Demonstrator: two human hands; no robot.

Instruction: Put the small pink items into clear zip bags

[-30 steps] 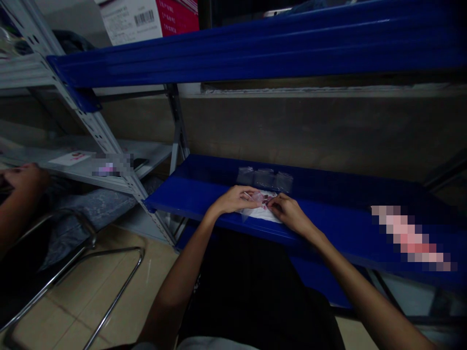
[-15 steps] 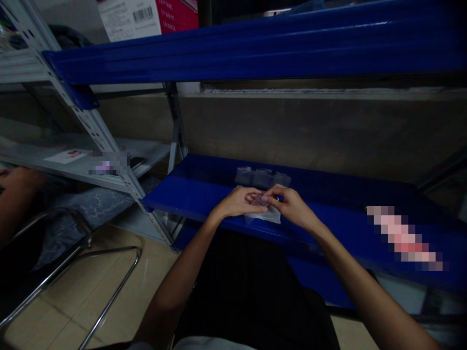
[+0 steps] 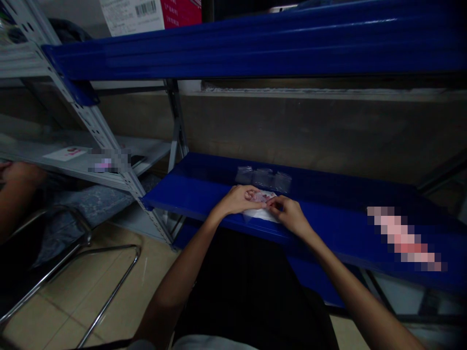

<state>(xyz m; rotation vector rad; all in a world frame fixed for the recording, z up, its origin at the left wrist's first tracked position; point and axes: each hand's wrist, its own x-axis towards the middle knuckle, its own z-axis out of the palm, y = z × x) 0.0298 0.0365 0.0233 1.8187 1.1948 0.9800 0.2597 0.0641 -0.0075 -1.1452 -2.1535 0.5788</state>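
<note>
My left hand (image 3: 241, 200) is closed on a small clear plastic bag (image 3: 260, 197), thumb along its near side. My right hand (image 3: 288, 212) pinches at the bag's right end with thumb and fingertips; whether anything else is between them is too small to see. Under both hands a white sheet (image 3: 260, 214) lies on the blue shelf (image 3: 204, 187). Just behind the hands, several small clear zip bags (image 3: 263, 178) lie flat side by side in a row.
A blurred-out pinkish item (image 3: 404, 238) lies on the shelf to the right. A blue beam (image 3: 255, 48) crosses above, with a red and white box (image 3: 134, 17) over it. At left are a metal upright (image 3: 98, 126), a metal-framed chair (image 3: 109, 291) and another person's hand (image 3: 24, 175).
My right hand has moved down and slightly right, its fingers now lower at the bag's right end. My left hand stays almost in place, still holding the bag.
</note>
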